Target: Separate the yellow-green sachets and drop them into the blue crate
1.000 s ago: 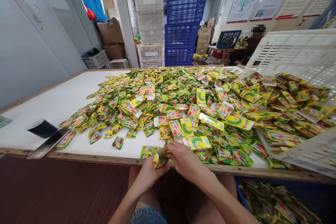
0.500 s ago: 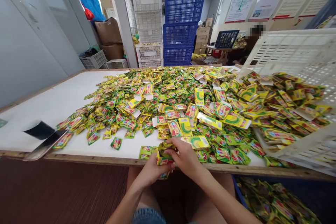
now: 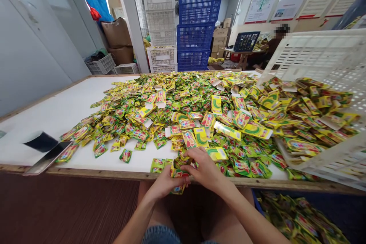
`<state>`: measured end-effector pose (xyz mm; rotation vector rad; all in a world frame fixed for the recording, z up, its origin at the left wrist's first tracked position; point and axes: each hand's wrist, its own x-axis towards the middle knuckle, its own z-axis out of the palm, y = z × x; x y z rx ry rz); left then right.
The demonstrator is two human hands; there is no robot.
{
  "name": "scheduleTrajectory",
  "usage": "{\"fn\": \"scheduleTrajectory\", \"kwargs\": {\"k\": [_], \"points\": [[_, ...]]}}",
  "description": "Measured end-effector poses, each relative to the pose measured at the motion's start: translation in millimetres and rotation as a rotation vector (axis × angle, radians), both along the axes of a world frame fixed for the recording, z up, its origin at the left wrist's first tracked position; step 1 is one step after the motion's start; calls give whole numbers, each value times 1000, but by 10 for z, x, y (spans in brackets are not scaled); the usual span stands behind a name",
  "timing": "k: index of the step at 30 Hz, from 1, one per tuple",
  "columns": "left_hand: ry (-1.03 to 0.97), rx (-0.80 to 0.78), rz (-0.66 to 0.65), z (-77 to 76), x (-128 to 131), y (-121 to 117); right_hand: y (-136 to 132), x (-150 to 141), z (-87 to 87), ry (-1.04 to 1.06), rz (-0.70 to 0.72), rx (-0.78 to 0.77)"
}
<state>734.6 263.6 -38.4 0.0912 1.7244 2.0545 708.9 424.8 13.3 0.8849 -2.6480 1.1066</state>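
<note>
At the table's near edge, my left hand (image 3: pixel 163 183) is closed around a small yellow-and-green carton (image 3: pixel 177 173), its fingers wrapping underneath. My right hand (image 3: pixel 208 168) pinches a shiny sachet (image 3: pixel 181 159) at the carton's upper end. The fingers hide how far the sachet sits inside. Below the left fingers shows the printed lower part of what it holds. Beside my hands, green sachets (image 3: pixel 158 165) lie on the white tabletop (image 3: pixel 137 166). Just beyond are flattish yellow cartons (image 3: pixel 201 137), some with white flaps open.
A wide heap of sachets (image 3: pixel 183 99) covers the table's middle. On the right, a tilted white crate (image 3: pixel 317 167) holds filled cartons. A phone (image 3: pixel 47 159) overhangs the left front edge. Below right stands a bin of packets (image 3: pixel 303 217). A person (image 3: pixel 274 47) sits behind.
The right fingers have shifted slightly at the carton's upper end, and more of its red and green print shows. The view has moved a little; the person behind has shifted.
</note>
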Motion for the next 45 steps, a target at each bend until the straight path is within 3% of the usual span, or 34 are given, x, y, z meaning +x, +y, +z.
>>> {"fn": "scheduleTrajectory", "kwargs": {"k": [7,15,18,24,32,34,39,45], "points": [[237,-143,25,71,-86,20,-46,39,142,34,-8,-27],[291,-179,21,83,-152,58,-46,98,211,-1,-42,-8],[299,-160,8,71,-190,83,-50,80,193,11,-39,4],[324,-183,72,26,-285,115,-42,-31,160,151,-54,221],[360,-145,56,-23,-332,38,-50,-8,11,83,5,220],[338,-120,83,-77,-344,25,-64,7,-26,60,8,179],[227,-54,169,-192,-363,16,-56,61,-189,-9,-103,-132],[283,85,182,-120,-263,3,-70,85,-503,-51,-223,-306]]}}
